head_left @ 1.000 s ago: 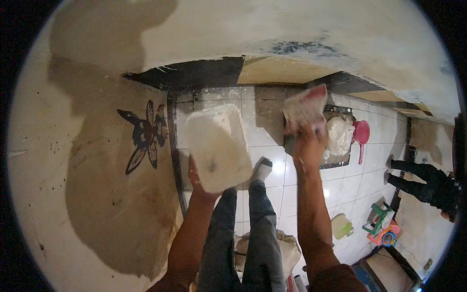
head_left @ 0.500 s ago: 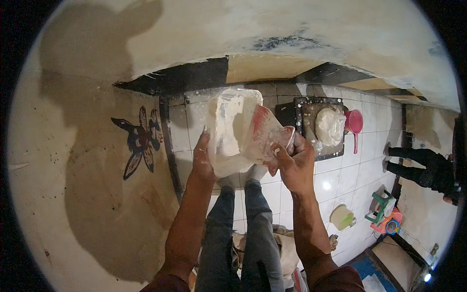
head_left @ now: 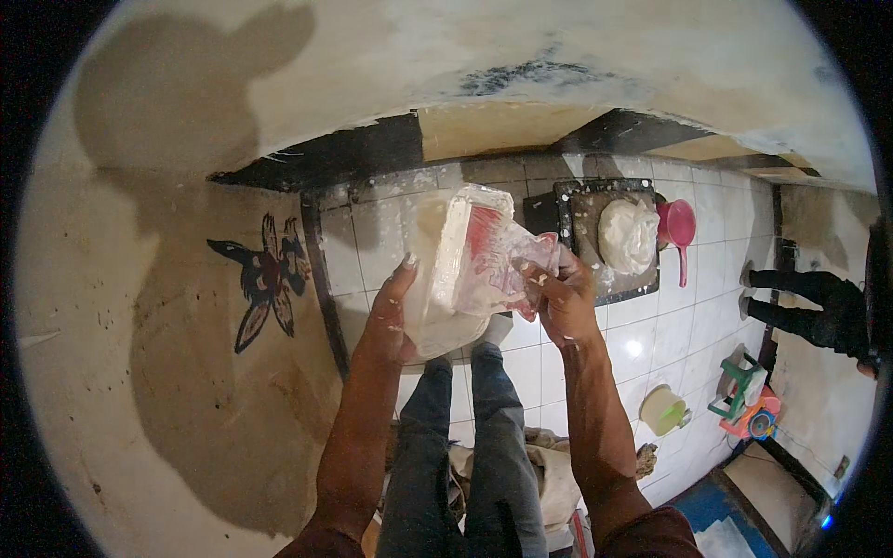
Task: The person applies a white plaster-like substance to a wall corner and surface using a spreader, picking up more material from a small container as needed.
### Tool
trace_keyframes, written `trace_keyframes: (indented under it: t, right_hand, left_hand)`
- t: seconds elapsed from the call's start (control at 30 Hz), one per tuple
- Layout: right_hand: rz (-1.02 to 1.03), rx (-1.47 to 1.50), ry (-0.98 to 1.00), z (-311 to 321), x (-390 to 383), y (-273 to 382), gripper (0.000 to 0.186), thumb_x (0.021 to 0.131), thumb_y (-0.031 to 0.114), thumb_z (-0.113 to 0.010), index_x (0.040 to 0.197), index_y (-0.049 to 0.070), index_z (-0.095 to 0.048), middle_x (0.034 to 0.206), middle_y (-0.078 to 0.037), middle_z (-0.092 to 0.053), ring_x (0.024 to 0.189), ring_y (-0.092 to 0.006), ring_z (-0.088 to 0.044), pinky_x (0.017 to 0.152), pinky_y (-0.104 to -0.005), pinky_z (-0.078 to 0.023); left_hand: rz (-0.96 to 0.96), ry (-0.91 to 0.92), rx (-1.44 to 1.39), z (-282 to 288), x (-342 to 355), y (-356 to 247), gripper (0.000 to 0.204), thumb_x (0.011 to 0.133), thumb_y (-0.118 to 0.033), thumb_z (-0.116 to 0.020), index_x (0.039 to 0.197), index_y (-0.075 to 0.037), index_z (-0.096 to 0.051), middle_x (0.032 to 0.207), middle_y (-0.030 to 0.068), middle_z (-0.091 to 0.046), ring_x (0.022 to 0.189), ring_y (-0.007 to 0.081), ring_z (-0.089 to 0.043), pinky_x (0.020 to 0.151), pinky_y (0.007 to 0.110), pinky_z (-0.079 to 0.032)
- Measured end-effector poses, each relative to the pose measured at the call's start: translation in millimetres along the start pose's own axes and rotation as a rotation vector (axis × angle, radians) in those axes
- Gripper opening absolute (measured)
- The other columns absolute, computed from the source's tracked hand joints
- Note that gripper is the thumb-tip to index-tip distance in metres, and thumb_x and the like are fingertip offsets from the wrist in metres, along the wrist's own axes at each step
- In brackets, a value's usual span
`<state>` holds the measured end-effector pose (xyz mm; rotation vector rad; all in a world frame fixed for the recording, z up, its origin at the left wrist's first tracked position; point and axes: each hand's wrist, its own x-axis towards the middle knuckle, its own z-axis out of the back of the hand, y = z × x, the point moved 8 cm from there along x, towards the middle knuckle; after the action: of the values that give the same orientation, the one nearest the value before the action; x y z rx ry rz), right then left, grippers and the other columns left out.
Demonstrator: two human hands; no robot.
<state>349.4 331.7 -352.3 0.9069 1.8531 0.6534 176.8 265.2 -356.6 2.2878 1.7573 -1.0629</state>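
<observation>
With right hand point(head_left: 567, 299), pinching scraper point(head_left: 498, 265) at three o'clock of tub point(head_left: 445, 265). With left hand point(head_left: 387, 318), gripping tub from nine.

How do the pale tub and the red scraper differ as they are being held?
The pale tub is deep and boxy, while the red scraper is thin and flat. The tub is off-white; the scraper shows red beneath whitish smears. The left hand supports the tub from its side, whereas the right hand pinches the scraper at its narrower end. Both are held above the tiled floor.
</observation>
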Motion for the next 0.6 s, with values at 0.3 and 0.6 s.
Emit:
trace_keyframes:
  t: [0.3,0.6]
  right_hand:
    - [0.029,0.108,-0.021,23,4,5,0.022,0.085,-0.001,-0.058,0.106,0.003,-0.055,0.095,-0.006,-0.063,0.074,-0.0122,-0.061,0.057,-0.0269,-0.05]
    - [0.011,0.199,-0.071,39,25,12,0.03,0.087,0.0,-0.056,0.116,0.003,-0.05,0.104,-0.007,-0.059,0.093,-0.0139,-0.06,0.075,-0.0276,-0.052]
  left_hand:
    - [-0.035,-0.224,0.141,0,11,1,0.055,0.092,-0.04,-0.048,0.134,-0.005,-0.04,0.124,0.0136,-0.053,0.11,0.0276,-0.055,0.094,0.043,-0.045]
    - [-0.371,0.244,-0.112,-10,37,-28,0.056,0.091,-0.043,-0.046,0.134,-0.007,-0.04,0.126,0.0124,-0.051,0.114,0.0273,-0.052,0.098,0.045,-0.044]
